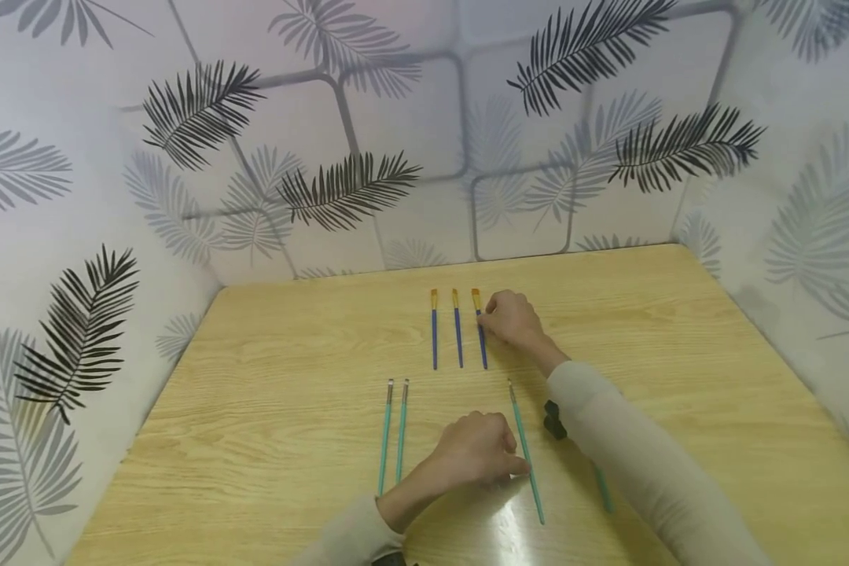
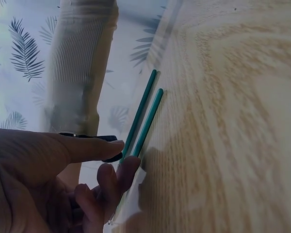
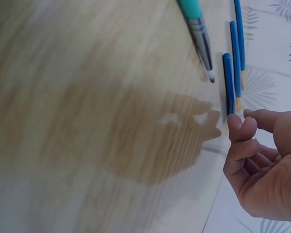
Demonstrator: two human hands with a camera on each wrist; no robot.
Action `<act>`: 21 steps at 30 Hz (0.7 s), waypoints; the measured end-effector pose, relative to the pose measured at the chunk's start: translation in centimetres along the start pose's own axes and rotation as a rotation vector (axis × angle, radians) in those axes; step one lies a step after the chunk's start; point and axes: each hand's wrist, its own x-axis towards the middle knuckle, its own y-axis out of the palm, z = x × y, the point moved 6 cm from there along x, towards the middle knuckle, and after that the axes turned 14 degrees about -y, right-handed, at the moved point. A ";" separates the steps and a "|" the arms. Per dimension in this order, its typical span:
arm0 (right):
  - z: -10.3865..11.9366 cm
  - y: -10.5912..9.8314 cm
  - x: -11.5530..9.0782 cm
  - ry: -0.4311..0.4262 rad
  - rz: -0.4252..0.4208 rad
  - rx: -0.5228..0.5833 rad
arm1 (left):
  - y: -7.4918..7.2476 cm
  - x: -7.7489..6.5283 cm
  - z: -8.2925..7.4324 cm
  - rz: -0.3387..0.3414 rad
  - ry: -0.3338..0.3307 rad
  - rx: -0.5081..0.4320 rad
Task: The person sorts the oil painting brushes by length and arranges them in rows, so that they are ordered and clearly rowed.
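Observation:
Toward the back of the table, three blue paintbrushes with orange bristles lie in a row. My right hand (image 1: 515,321) is at the rightmost blue paintbrush (image 1: 483,347), its thumb and index finger pinching it just below the ferrule. In the right wrist view, the tip of that brush is hidden behind the fingertips. Nearer the front, my left hand (image 1: 475,450) pinches a green paintbrush (image 1: 520,424) by its handle between thumb and index finger, the other fingers curled. Seen from the left wrist, the green handle (image 2: 150,116) runs up from the fingertips, close along the tabletop.
Two more green paintbrushes (image 1: 385,432) lie side by side left of my left hand, their lower ends behind the forearm. Another green handle (image 1: 604,489) shows beneath the right sleeve (image 1: 644,448). Patterned walls (image 1: 410,212) border the wooden table (image 1: 269,377) at the back and sides.

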 end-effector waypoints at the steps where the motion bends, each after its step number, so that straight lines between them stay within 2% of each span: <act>1: 0.0 -0.1 -0.1 0.001 0.001 0.005 | 0.0 0.0 0.0 0.001 0.000 -0.005; 11: -0.2 -1.3 -1.2 0.004 -0.033 0.042 | -0.1 0.1 -0.1 0.003 0.007 -0.081; 21: -1.5 -2.2 -2.4 -0.004 -0.079 0.079 | 0.0 0.7 -0.4 -0.043 -0.021 -0.128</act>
